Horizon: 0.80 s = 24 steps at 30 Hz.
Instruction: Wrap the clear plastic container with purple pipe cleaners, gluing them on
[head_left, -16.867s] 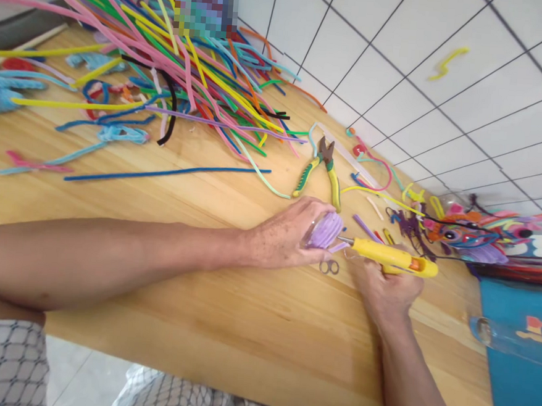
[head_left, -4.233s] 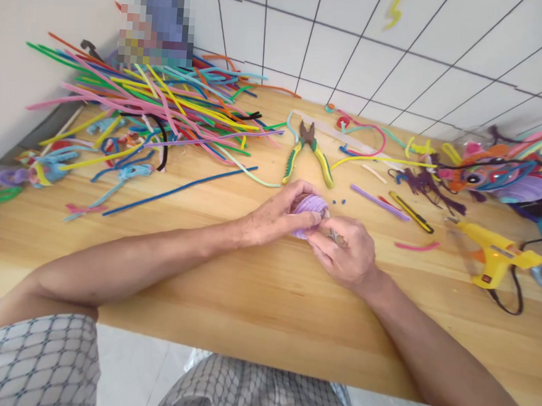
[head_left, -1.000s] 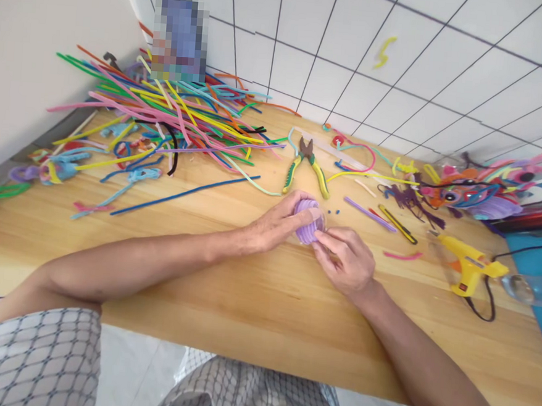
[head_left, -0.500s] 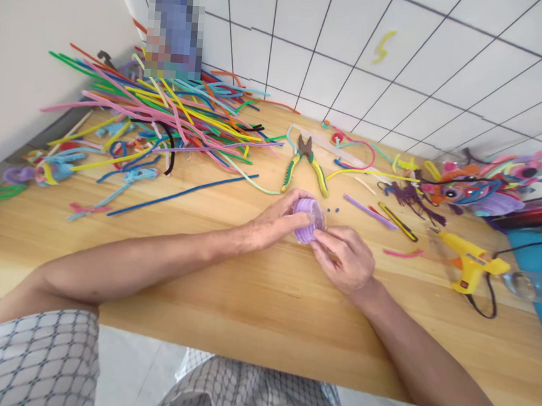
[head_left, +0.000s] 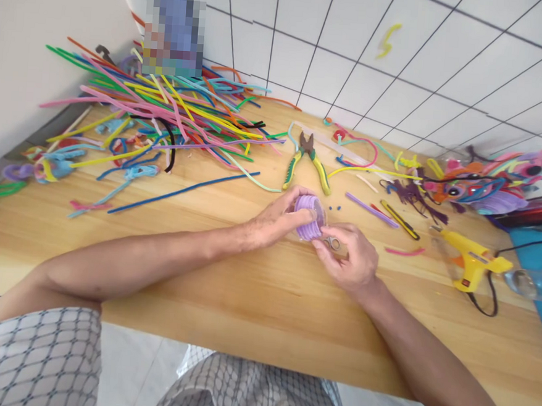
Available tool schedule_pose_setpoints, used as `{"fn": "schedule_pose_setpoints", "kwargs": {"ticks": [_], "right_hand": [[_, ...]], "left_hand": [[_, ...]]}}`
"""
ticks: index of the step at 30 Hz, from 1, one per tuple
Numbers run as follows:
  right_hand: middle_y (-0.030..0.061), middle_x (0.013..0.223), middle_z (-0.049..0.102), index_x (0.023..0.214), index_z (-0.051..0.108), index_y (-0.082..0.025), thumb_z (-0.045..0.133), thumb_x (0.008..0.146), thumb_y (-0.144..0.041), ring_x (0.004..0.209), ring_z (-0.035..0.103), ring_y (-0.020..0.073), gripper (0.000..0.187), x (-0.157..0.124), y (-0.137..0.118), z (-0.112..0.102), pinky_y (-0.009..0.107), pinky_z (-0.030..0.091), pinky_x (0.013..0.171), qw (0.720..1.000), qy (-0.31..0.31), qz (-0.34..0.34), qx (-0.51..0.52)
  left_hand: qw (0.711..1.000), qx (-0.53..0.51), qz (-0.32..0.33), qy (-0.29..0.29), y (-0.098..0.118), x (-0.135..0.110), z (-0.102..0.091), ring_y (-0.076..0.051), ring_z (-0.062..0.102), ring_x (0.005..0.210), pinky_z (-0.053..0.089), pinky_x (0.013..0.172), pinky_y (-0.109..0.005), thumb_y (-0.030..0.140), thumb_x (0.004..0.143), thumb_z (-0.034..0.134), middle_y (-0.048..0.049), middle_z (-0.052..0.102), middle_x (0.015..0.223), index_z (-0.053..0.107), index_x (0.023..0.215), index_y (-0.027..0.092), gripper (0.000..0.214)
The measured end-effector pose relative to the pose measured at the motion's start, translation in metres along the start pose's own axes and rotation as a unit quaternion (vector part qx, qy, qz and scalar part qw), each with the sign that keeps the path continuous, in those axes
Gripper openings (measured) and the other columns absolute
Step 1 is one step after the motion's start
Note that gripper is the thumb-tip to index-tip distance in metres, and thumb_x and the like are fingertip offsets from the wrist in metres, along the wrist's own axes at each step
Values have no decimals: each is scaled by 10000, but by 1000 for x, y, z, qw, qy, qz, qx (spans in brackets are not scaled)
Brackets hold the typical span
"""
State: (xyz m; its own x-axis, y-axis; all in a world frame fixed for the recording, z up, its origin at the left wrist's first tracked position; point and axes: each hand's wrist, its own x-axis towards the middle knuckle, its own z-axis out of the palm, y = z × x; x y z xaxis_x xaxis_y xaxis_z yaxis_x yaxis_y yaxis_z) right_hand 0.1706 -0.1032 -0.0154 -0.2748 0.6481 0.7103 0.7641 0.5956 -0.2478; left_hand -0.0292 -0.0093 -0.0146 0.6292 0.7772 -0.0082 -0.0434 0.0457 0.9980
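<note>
Left hand (head_left: 274,220) in clenched grip around purple ribbed coil (head_left: 309,216), held just above tabletop (head_left: 245,300) centre. Right hand (head_left: 348,261) alongside, fingertips pinching small metal rings (head_left: 331,242) against coil's lower edge. Green-yellow pliers (head_left: 307,160) just behind; yellow glue gun (head_left: 472,261) well right.

pixelated patch (head_left: 174,26) on wall, glue gun's cord (head_left: 528,242) cut off

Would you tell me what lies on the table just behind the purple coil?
Behind the purple coil, the pliers lie open on the table. The left hand covers the coil's near side.
</note>
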Motion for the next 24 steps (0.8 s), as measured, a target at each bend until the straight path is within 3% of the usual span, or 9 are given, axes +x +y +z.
{"fn": "schedule_pose_setpoints", "kwargs": {"ticks": [4, 8, 15, 24], "right_hand": [[28, 955, 833, 1255, 689, -292, 708, 985, -140, 814, 805, 210, 311, 1, 0, -2, 338, 659, 727, 1000, -14, 4, 4], [13, 928, 837, 1167, 709, -291, 689, 976, -112, 794, 803, 195, 262, 0, -1, -1, 314, 645, 738, 1000, -15, 15, -11], [-8, 831, 814, 992, 710, -270, 703, 952, -181, 671, 752, 170, 98, -1, -4, 4, 287, 605, 666, 996, -35, 87, -11], [-45, 719, 755, 870, 633, -259, 630, 800, -95, 560, 665, 137, 178, 4, -8, 9, 266, 535, 583, 996, -2, 81, -47]], "left_hand": [[1000, 13, 14, -7, -1, -1, 1, -235, 677, 1122, 584, 993, -400, 434, 884, 669, -50, 706, 1174, 584, 1247, 216, 432], [995, 91, 44, 12, 5, -4, 2, -244, 658, 1114, 569, 1022, -435, 426, 883, 643, -66, 683, 1193, 587, 1261, 214, 437], [974, 213, 74, 5, 9, -5, 0, -291, 640, 1223, 532, 1140, -494, 449, 924, 613, -125, 678, 1265, 585, 1307, 173, 473], [966, 236, 107, 1, -3, -5, -2, -278, 638, 1203, 545, 1113, -477, 453, 977, 622, -120, 678, 1289, 562, 1359, 194, 466]]}}
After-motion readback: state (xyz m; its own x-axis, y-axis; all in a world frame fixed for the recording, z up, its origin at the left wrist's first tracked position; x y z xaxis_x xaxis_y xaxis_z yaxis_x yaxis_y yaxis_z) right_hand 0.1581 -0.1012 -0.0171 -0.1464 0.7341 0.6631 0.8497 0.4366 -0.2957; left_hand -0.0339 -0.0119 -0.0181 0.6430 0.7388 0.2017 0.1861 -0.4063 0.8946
